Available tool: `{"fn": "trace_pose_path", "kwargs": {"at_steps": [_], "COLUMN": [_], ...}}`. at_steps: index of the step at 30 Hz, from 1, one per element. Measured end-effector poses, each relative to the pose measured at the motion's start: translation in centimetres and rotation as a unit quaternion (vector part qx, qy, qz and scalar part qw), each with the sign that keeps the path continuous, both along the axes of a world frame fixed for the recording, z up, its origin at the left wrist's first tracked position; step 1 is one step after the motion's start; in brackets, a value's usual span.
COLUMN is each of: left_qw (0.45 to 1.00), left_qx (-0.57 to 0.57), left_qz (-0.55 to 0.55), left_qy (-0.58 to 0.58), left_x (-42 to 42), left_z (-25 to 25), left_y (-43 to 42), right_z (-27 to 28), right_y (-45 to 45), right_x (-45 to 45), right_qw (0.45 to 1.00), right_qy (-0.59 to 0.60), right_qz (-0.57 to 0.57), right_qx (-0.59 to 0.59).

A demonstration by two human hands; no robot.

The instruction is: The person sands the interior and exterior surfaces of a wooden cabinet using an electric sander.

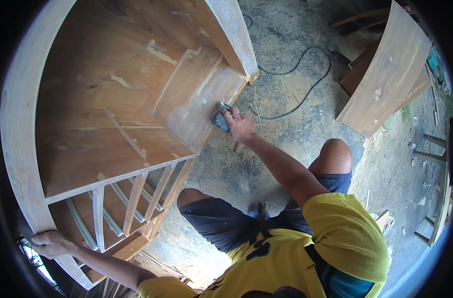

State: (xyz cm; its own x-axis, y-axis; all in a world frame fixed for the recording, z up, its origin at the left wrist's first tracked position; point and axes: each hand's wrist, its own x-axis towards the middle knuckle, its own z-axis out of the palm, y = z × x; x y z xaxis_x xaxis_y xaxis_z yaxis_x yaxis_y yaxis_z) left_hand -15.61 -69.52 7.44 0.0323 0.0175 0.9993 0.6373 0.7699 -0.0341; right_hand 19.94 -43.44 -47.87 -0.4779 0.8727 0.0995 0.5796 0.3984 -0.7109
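Observation:
A large wooden cabinet (117,79) with light filler patches fills the left of the head view. My right hand (240,127) is closed on a small dark sander (220,116), which rests against the pale panel (194,102) at the cabinet's near right edge. At the lower left, my left hand (52,244) grips the cabinet's pale outer frame (23,164), its fingers wrapped over the edge. Slatted compartments (98,213) lie between the two hands.
A dark cord (306,97) curls over the stained concrete floor (281,44). Another wooden panel piece (385,74) stands at the upper right. A wooden frame (442,198) is at the far right. My bent knees are below the cabinet's right side.

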Motion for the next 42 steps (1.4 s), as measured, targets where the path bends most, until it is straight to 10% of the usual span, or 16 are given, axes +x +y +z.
{"fn": "trace_pose_path", "kwargs": {"at_steps": [10,23,25,28,31,42], "left_qw": [0.998,0.997,0.996,0.989,0.992,0.992], "left_qx": [0.049,0.02,-0.004,-0.03,-0.052,-0.07], "left_qz": [-0.014,0.004,0.029,0.094,0.09,0.067], "left_qy": [-0.044,-0.071,-0.089,-0.109,-0.077,-0.081], "left_x": [-0.9,1.7,2.2,0.3,-1.0,1.4], "left_z": [-0.1,-0.8,-0.2,1.5,1.6,0.9], "left_y": [-0.3,0.4,0.2,-0.4,-0.6,0.0], "right_z": [-0.3,-4.0,-7.5,-10.6,-9.2,-6.8], "right_y": [8.6,-13.3,-13.4,-10.9,-7.7,1.5], "right_x": [3.8,-4.9,-6.2,-6.3,-4.0,-1.5], "right_qw": [0.991,0.99,0.926,0.872,0.811,0.672], "right_qy": [0.038,0.098,0.283,0.254,0.305,0.374], "right_qz": [-0.124,-0.042,-0.197,-0.324,-0.262,-0.501], "right_qx": [0.033,0.088,-0.156,-0.266,-0.426,-0.396]}}
